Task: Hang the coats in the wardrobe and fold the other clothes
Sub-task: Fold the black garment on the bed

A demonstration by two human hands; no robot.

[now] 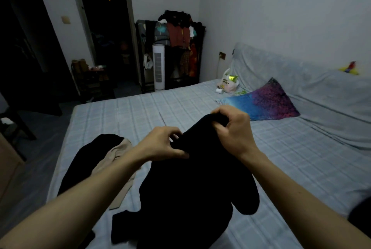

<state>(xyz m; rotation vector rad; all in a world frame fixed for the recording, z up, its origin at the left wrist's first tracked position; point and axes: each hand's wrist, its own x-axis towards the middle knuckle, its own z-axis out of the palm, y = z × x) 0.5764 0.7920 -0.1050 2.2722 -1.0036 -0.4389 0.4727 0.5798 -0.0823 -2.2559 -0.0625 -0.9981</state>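
Note:
A black garment point(186, 188) hangs lifted above the bed, its lower part draped on the mattress. My left hand point(160, 146) pinches its upper edge on the left. My right hand point(232, 128) grips the bunched top of the same garment a little higher and to the right. To the left on the bed lie another black garment point(88, 160) and a beige garment point(118, 160), partly hidden behind my left forearm.
The bed point(140, 112) has a pale blue checked sheet. A blue and purple pillow point(267, 102) and a plastic bag point(228, 84) lie near the grey headboard cover. A loaded clothes rack point(176, 36) and a white tower fan point(158, 66) stand beyond the bed.

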